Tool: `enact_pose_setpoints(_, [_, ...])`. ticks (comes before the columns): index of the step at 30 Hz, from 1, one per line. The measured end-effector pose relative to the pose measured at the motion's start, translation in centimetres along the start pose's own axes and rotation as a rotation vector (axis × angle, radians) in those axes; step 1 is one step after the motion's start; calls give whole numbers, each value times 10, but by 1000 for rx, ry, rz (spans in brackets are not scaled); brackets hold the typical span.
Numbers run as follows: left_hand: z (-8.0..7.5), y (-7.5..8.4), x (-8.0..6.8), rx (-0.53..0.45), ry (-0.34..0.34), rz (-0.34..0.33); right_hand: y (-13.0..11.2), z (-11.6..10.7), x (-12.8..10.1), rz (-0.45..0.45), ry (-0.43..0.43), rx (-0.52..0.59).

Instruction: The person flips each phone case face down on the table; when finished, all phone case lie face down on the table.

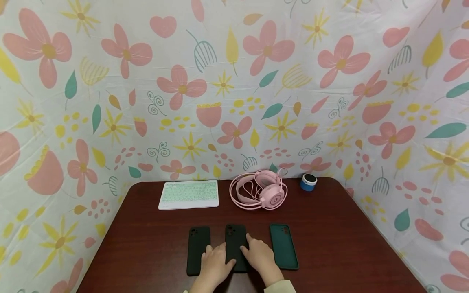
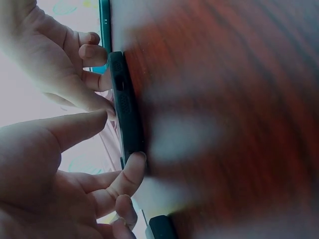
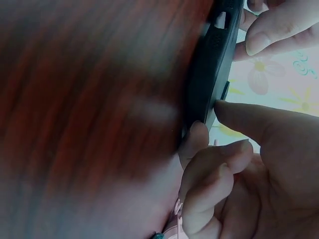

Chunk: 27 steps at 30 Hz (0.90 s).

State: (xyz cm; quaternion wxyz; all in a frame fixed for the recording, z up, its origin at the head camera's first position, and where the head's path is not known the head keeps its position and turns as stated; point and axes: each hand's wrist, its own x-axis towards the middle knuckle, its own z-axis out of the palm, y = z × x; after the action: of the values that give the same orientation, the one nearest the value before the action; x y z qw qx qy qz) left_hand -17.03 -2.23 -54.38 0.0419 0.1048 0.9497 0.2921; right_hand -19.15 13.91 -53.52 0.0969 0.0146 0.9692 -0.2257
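Note:
A black phone case point(image 1: 236, 238) lies camera-cutout end away from me, between both hands. My left hand point(image 1: 214, 264) grips its left side, index finger along the edge and thumb over the near part of its back. My right hand point(image 1: 259, 255) holds the right side, thumb on the back and index finger at the far right edge. In both wrist views the near end of the case point(image 2: 127, 104) shows a port opening. To the left lies another black phone case point(image 1: 196, 250); to the right, a dark green case point(image 1: 283, 246) lies with its hollow inside upward.
A white keyboard point(image 1: 190, 195) with mint-green keys lies at the back left of the brown table point(image 1: 329, 244). Pink headphones point(image 1: 271, 195) rest at the back middle. Right of them stands a small blue round speaker-like object point(image 1: 308, 183). Flower-patterned cloth point(image 1: 234, 101) hangs behind and beside the table.

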Motion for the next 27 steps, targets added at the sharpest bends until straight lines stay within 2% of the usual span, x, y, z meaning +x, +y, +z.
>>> enact_pose_setpoints(8, [3,0,0,-33,-37,-33,2,0,-2,-29,-9,20])
enact_pose_setpoints(16, [4,2,1,-9,-23,-61,13,-8,-2,-38,-19,154])
enact_pose_setpoints(22, [1,11,1,-9,44,-35,27,-22,-8,-36,73,229])
enact_pose_setpoints(27, [3,22,2,-49,54,21,47,-38,-10,42,179,254])
